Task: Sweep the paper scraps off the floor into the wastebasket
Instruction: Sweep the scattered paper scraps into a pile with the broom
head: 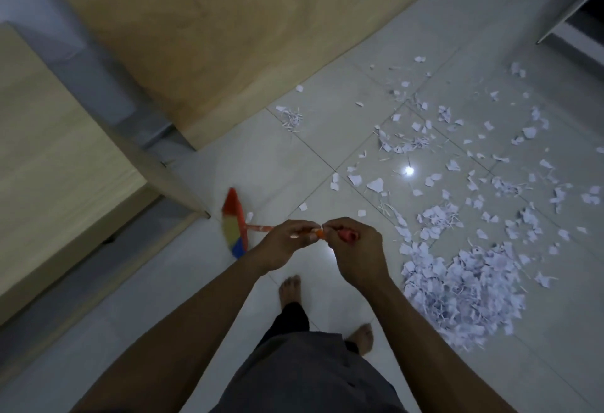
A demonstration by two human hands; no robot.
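Head view: left hand [284, 242] and right hand [356, 249] grip the top of the seemingly light, stiff broom [235, 223]; featherweight paper scraps [457, 288] lie right of it

Dim, wide-angle-bent view; lamp glare on floor [408, 170], broom [233, 223] motion-blurred.

A broad light-wood panel [228, 36] stands at the top, its lower edge meeting the tiled floor [287, 164]. To its left is a second pale wooden surface [49, 151], possibly a tabletop, with a grey wall strip [94, 63] between them. A dark recess [588, 10] sits at the upper right. A bright glare spot [408, 170] shines on one tile.
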